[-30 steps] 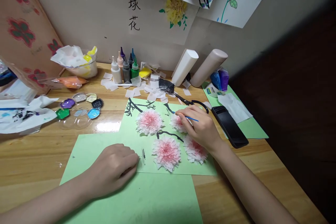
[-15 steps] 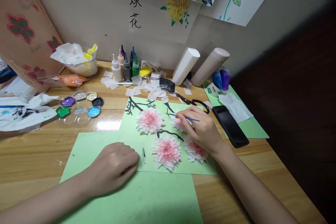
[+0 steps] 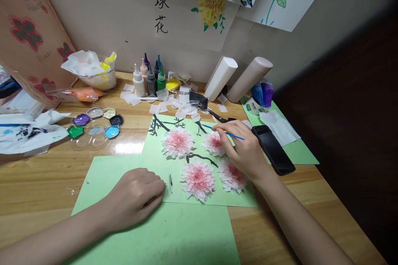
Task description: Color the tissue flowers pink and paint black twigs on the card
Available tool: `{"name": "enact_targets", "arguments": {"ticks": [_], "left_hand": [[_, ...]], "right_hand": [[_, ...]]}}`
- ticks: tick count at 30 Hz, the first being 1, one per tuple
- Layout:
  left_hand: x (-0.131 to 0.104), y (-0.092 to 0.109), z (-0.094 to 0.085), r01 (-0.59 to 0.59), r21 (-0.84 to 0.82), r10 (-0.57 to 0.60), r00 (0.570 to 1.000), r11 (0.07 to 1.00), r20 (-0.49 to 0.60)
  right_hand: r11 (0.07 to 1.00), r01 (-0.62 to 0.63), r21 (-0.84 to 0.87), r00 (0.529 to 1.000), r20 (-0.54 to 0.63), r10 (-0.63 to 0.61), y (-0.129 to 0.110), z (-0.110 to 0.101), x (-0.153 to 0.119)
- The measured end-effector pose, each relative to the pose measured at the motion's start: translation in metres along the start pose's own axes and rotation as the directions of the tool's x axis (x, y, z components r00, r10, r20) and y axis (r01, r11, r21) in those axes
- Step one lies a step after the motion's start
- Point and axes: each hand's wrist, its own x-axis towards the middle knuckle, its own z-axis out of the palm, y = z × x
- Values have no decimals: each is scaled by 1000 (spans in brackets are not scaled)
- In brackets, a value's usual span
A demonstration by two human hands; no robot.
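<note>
A thin blue paintbrush is pinched in my right hand, its tip beside a black painted branch at the top of the green paper. Pink and white paper flowers are fixed on that sheet; my right hand partly covers the two on the right. Black branches run between and above them. My left hand rests with curled fingers at the sheet's left side, near a dark smudge. Whether anything lies inside its fingers is hidden. Another green sheet lies beneath.
A paint palette and a stained tissue lie left. Paint bottles, paper scraps and scissors are along the back. A phone lies right, near two leaning white tubes.
My right hand has shifted right and slightly up with the paintbrush, uncovering more of the upper right flower and a small twig stroke. My left hand stays put.
</note>
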Motion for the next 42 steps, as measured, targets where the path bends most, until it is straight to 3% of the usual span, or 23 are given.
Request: {"name": "enact_targets", "arguments": {"ticks": [15, 34, 38, 42], "left_hand": [[0, -1, 1, -3, -15, 3, 1000, 1000, -2], [0, -1, 1, -16, -15, 16, 1000, 1000, 8], [0, 0, 1, -8, 2, 8, 1000, 1000, -4], [1, 4, 1, -14, 14, 14, 999, 1000, -36]], "right_hand": [[999, 36, -28, 998, 50, -35, 3, 8, -3], [1000, 11, -9, 996, 91, -10, -2, 2, -3], [999, -4, 33, 1000, 11, 4, -8, -9, -2], [981, -107, 163, 990, -69, 120, -25, -22, 9]]}}
